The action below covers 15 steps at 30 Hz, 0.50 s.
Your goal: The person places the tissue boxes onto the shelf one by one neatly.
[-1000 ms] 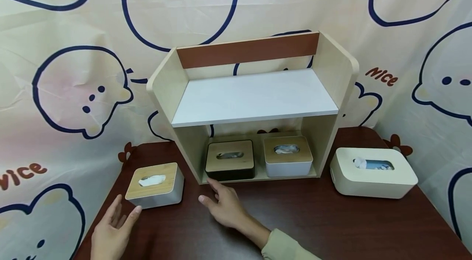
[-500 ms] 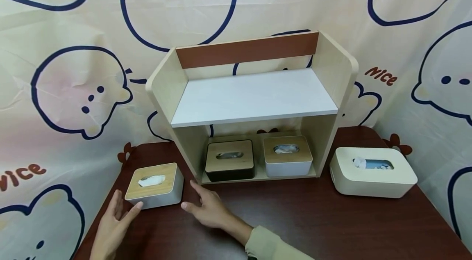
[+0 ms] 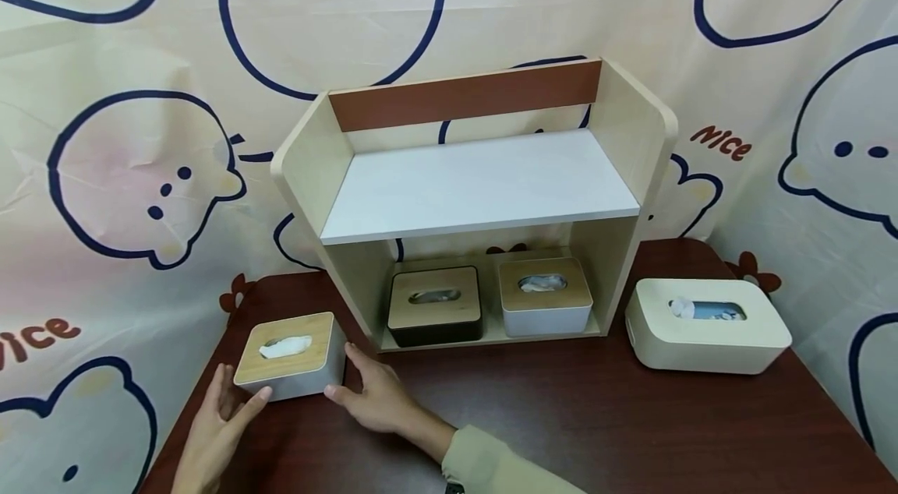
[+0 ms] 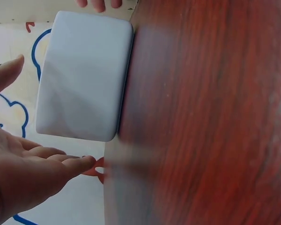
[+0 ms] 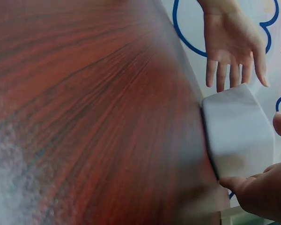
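A white tissue box with a light wooden lid and tissue in its slot stands on the table's left side. My left hand is at its front left corner, fingers straight and thumb spread. In the left wrist view that hand lies beside the plain white side of the box. My right hand reaches to the right side of the same box, thumb and fingers extended. The right wrist view has the right fingertips right at the box's lower edge. Neither hand is curled round it.
A wooden shelf unit with a white board stands at the back. On its lower level sit a black tissue box and another white tissue box. A cream tissue box rests at the right on the dark table.
My right hand has moved left, from in front of the shelf unit to the white box's right side. My left hand has shifted slightly closer to the box's left side.
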{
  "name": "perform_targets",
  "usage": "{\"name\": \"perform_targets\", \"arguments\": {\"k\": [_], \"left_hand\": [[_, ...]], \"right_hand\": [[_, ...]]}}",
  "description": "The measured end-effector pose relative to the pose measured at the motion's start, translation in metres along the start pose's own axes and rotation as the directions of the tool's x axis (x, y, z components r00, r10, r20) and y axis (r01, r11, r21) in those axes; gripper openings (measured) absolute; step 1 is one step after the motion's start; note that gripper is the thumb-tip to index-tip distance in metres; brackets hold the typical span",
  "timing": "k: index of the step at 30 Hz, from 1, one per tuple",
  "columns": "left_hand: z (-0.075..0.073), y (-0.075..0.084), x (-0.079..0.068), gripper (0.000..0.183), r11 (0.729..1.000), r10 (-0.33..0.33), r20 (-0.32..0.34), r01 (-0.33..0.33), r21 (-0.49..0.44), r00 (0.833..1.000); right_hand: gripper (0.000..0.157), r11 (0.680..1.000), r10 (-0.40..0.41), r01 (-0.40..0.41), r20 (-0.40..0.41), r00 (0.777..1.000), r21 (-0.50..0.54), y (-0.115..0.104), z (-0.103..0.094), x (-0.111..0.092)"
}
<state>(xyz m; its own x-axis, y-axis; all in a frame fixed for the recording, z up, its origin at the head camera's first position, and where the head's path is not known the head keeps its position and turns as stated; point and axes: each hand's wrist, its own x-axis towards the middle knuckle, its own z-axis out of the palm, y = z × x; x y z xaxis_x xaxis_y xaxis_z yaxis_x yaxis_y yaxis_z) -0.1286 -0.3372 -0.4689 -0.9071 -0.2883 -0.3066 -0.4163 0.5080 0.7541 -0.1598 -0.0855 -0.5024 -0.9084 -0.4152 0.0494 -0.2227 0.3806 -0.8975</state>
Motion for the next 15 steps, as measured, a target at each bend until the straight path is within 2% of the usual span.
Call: {"name": "perform_targets", "arguments": {"k": [7, 10, 15], "left_hand": [[0.007, -0.003, -0.001, 0.119, 1.000, 0.015, 0.009, -0.014, -0.024, 1.000], [0.012, -0.002, -0.005, 0.110, 0.998, 0.037, -0.018, -0.037, -0.045, 0.999], [0.020, -0.002, -0.015, 0.094, 0.998, 0.057, -0.083, -0.058, -0.018, 0.995]], "right_hand": [[0.077, 1.000, 0.010, -0.010, 0.045, 0.999, 0.000, 0.002, 0.009, 0.007], [0.077, 1.000, -0.013, 0.013, 0.033, 0.999, 0.004, 0.002, 0.011, 0.008], [0.075, 0.999, -0.051, 0.051, -0.012, 0.999, 0.018, 0.003, 0.009, 0.005]]}}
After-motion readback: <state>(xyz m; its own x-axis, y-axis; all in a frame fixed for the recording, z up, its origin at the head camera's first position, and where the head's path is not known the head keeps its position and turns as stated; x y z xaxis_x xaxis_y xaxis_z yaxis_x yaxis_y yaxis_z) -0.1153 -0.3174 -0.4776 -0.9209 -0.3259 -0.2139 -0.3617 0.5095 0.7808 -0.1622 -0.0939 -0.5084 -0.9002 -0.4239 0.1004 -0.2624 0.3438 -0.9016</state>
